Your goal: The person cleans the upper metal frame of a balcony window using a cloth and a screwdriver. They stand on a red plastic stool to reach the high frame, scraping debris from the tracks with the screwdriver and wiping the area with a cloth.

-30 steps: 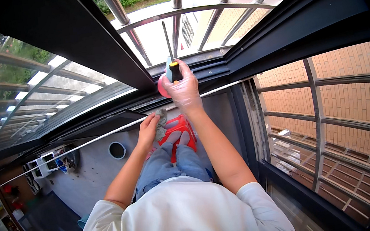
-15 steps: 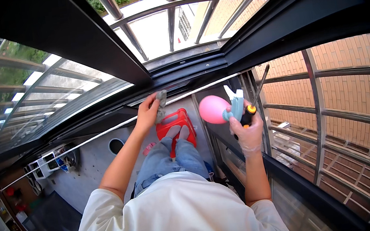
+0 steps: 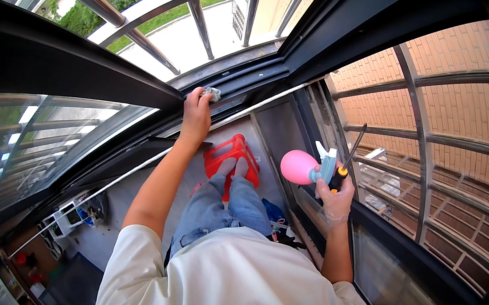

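My bare left hand [image 3: 195, 114] is closed on a crumpled grey-green cloth [image 3: 212, 94], at the black window frame's lower track [image 3: 247, 79]. On the right, my right hand [image 3: 336, 203], in a clear thin glove, grips two things together. One is a spray bottle [image 3: 298, 167] with a round pink body, a blue-grey head and a white nozzle. The other is a screwdriver [image 3: 355, 147] with a black and yellow handle, its shaft pointing up and away from me. The fingers partly hide both handles.
I stand on a red plastic stool [image 3: 215, 154]. A thin white pole [image 3: 158, 156] crosses in front of me below the window. Metal security bars [image 3: 200, 25] lie outside, ahead and on the right. A brick wall [image 3: 466, 98] rises beyond them. Glass panes flank me.
My left hand has moved forward with the cloth, from over the white pole to the window track. My right hand has come lower and closer, still holding the spray bottle and screwdriver.
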Action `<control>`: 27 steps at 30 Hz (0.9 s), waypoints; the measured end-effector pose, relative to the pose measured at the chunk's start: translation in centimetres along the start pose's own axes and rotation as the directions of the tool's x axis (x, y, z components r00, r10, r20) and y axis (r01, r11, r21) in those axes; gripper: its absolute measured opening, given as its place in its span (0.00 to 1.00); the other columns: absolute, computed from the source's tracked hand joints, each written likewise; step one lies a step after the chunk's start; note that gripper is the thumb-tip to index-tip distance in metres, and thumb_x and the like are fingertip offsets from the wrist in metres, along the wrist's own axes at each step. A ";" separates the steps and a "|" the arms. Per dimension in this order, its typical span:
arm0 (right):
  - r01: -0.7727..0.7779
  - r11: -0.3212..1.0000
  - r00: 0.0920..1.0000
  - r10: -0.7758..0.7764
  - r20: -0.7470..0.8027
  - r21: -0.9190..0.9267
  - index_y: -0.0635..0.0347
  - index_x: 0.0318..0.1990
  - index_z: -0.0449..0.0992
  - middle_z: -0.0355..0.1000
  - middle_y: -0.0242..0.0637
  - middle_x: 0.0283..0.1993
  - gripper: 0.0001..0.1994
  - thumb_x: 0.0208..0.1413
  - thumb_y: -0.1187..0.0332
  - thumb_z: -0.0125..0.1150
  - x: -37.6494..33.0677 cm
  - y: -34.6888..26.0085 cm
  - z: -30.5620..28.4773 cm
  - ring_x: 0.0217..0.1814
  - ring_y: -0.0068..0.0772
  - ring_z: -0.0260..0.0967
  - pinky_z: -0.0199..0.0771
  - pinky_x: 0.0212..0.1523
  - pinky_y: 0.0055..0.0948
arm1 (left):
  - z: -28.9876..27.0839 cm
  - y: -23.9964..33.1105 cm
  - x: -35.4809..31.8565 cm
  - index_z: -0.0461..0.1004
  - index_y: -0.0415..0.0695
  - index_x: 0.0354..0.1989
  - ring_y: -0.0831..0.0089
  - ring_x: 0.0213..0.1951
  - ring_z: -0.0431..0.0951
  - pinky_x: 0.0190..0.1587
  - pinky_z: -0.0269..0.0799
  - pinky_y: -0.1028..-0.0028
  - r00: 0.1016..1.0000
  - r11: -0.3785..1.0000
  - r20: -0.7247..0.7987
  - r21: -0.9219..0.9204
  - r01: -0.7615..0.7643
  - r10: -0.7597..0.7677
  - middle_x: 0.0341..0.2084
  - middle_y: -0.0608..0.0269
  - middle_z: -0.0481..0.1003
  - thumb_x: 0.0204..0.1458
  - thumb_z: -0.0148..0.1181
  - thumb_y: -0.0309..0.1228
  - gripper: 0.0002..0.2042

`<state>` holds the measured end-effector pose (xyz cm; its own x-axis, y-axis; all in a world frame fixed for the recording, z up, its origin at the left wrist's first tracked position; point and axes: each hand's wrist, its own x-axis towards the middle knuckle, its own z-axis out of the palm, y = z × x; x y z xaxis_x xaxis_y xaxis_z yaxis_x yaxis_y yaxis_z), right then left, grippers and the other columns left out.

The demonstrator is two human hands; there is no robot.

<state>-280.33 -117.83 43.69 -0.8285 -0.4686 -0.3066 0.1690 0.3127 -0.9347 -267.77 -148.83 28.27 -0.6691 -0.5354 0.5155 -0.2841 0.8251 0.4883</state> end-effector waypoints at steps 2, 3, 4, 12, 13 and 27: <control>0.005 1.000 1.000 -0.005 0.013 -0.016 0.70 0.50 0.67 0.74 0.35 0.38 0.21 0.43 0.81 0.58 0.0 0.5 0.1 0.37 0.21 0.69 0.70 0.38 0.21 | -0.2 -0.2 0.5 0.68 0.38 0.40 0.53 0.42 0.69 0.45 0.65 0.63 0.998 0.999 0.047 -0.026 -0.029 0.030 0.40 0.50 0.68 0.42 0.52 0.16 0.15; 0.006 1.000 1.000 -0.005 0.021 -0.027 0.70 0.49 0.68 0.74 0.35 0.38 0.21 0.43 0.81 0.58 0.0 0.6 0.1 0.37 0.20 0.69 0.70 0.38 0.21 | 0.1 -0.8 0.9 0.68 0.38 0.41 0.53 0.42 0.69 0.45 0.65 0.63 0.997 0.998 0.074 -0.056 -0.022 0.026 0.40 0.50 0.68 0.41 0.52 0.16 0.15; 0.006 0.999 1.000 -0.005 0.028 -0.039 0.69 0.49 0.68 0.73 0.35 0.38 0.21 0.43 0.81 0.58 0.1 0.8 0.1 0.37 0.20 0.69 0.70 0.38 0.20 | 0.1 -0.7 1.3 0.68 0.38 0.41 0.54 0.42 0.69 0.45 0.65 0.63 0.995 0.996 0.101 -0.088 -0.013 0.022 0.40 0.50 0.68 0.41 0.52 0.16 0.15; 0.004 0.999 0.997 -0.001 0.078 -0.032 0.69 0.49 0.68 0.74 0.35 0.38 0.21 0.42 0.82 0.58 1.0 1.1 0.9 0.38 0.22 0.69 0.69 0.43 0.23 | -3.8 1.4 -0.9 0.74 0.45 0.35 0.55 0.43 0.69 0.44 0.66 0.64 0.991 0.973 0.073 0.209 0.097 -0.115 0.44 0.54 0.66 0.40 0.53 0.18 0.12; -0.021 1.000 0.997 0.022 0.080 -0.012 0.69 0.49 0.68 0.74 0.34 0.38 0.22 0.42 0.82 0.58 1.0 0.9 0.9 0.39 0.22 0.69 0.69 0.43 0.24 | -4.0 1.6 -1.4 0.74 0.46 0.35 0.55 0.43 0.69 0.45 0.66 0.64 0.987 0.957 0.052 0.254 0.137 -0.155 0.42 0.54 0.67 0.40 0.54 0.18 0.13; -0.013 0.998 0.990 0.021 0.137 -0.061 0.69 0.50 0.67 0.73 0.34 0.38 0.22 0.43 0.82 0.58 1.3 1.2 1.0 0.33 0.18 0.67 0.70 0.31 0.18 | 0.5 0.7 -1.4 0.70 0.40 0.37 0.55 0.41 0.70 0.46 0.67 0.63 0.919 0.885 -0.060 0.248 0.393 -0.391 0.37 0.53 0.70 0.42 0.54 0.19 0.12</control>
<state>-280.64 -118.89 42.01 -0.7439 -0.5705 -0.3481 0.1470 0.3684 -0.9180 -267.36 -147.39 27.49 -0.4626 -0.8250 0.3245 -0.6849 0.5650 0.4601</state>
